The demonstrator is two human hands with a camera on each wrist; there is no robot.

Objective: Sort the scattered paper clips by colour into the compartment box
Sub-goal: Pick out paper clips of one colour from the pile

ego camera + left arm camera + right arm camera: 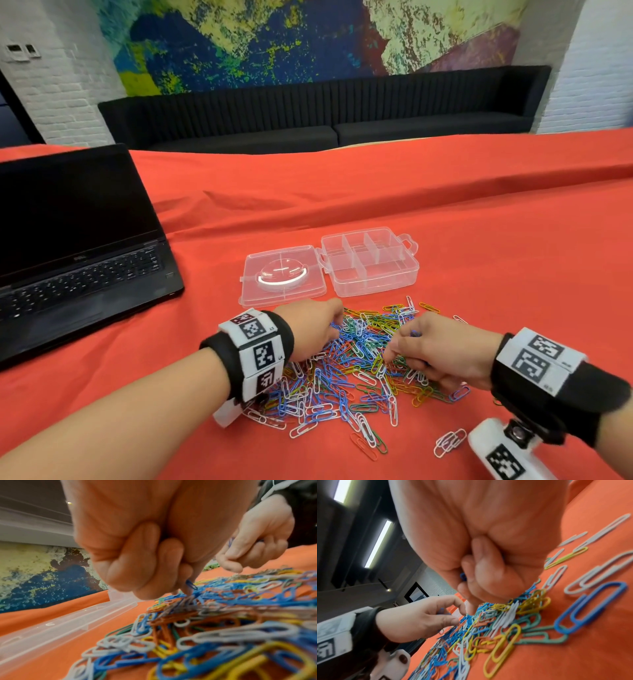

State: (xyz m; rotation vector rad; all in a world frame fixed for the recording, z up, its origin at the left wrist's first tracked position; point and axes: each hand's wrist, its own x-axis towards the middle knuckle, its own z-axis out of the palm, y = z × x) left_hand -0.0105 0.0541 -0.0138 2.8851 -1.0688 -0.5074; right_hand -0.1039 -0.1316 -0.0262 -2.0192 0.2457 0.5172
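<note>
Plainly, the paper clips (356, 370) are light, stiff, slick-coated wire and lie tangled in a heap on the desk (479, 240) directly under both hands; they will likely snag one another, so each is best pinched by one rounded end and drawn out singly. The left hand (313, 330) is curled, its fingertips (187, 589) pinching a blue clip (191, 584). The right hand (435, 349) is closed round several blue clips (463, 576). Beyond the hands, the compartment box (371, 262) stands open, its compartments apparently unfilled.
</note>
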